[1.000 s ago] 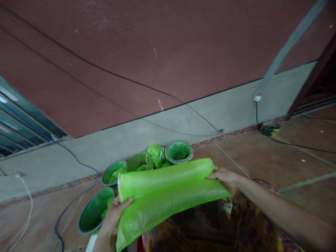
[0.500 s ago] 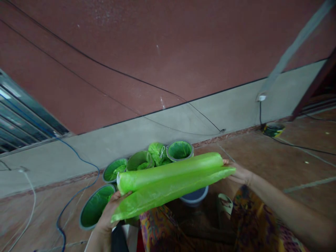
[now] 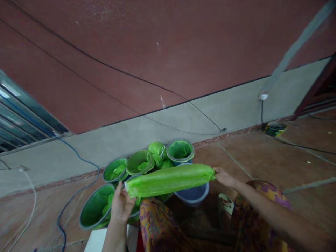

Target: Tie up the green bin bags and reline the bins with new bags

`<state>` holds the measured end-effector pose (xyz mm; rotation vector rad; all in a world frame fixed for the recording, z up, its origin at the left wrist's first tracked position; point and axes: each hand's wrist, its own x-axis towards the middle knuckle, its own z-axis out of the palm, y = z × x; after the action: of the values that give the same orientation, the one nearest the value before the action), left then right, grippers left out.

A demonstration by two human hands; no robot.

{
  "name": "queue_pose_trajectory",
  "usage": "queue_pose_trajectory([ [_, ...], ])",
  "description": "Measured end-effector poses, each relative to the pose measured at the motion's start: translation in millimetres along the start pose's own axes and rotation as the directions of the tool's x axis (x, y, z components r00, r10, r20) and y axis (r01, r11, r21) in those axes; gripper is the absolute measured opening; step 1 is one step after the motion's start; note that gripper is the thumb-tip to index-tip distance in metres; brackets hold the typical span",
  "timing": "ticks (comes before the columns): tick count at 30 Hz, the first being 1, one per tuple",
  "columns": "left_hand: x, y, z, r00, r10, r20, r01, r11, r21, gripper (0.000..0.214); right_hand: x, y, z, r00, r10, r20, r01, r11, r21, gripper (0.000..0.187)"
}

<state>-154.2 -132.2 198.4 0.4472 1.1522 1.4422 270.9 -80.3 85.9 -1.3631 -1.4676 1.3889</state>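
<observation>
The loose flap from a second ago is wound in, so the roll (image 3: 169, 180) looks about done, held over the buckets (image 3: 180, 151) with its long axis running 9 to 3 o'clock, left hand (image 3: 122, 206) flat-fingered against the 9 end, right hand (image 3: 223, 176) pinching the 3 end.

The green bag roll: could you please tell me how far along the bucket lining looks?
Done: at least four lined buckets stand by the wall with green liners. In hand: the green bag roll is held rolled up between the left hand and the right hand. Left: the grey bucket beneath it shows no liner.
</observation>
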Motion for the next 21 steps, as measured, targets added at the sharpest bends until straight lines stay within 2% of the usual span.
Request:
queue_pose_trajectory([
  [3, 9, -10, 20.5, 1.000, 0.026, -0.002, -0.024, 0.956, 0.291, 0.026, 10, 9, 10, 0.999, 0.018, 0.042, -0.003, 0.937, -0.348, 0.010],
  [5, 21, -25, 35.1, 1.000, 0.001, 0.027, -0.014, 0.888, 0.459, 0.034, 15, 17, 15, 0.997, 0.070, 0.045, -0.042, 0.886, -0.462, 0.002],
  [7, 34, -46, 49.4, 0.998, -0.047, 0.052, 0.009, 0.824, 0.566, 0.039, 20, 25, 16, 0.992, 0.121, 0.032, -0.088, 0.855, -0.511, 0.002],
  [8, 40, -60, 56.4, 0.995, -0.080, 0.061, 0.027, 0.800, 0.599, 0.041, 22, 29, 15, 0.990, 0.137, 0.031, -0.100, 0.843, -0.528, 0.002],
  [10, 53, -91, 69.9, 0.979, -0.163, 0.123, 0.053, 0.786, 0.616, 0.042, 27, 35, 10, 0.989, 0.146, 0.032, -0.102, 0.816, -0.569, 0.016],
  [13, 70, -141, 88.6, 0.924, -0.308, 0.228, 0.112, 0.786, 0.608, 0.033, 39, 35, 3, 0.992, 0.100, 0.073, -0.037, 0.804, -0.594, 0.036],
  [17, 96, -194, 107.7, 0.851, -0.474, 0.225, 0.217, 0.708, 0.672, 0.019, 60, 27, 3, 0.979, 0.078, 0.190, 0.055, 0.792, -0.609, 0.038],
  [21, 127, -226, 114.7, 0.803, -0.562, 0.199, 0.292, 0.662, 0.690, 0.027, 82, 28, 16, 0.961, 0.144, 0.236, 0.061, 0.722, -0.689, 0.037],
])
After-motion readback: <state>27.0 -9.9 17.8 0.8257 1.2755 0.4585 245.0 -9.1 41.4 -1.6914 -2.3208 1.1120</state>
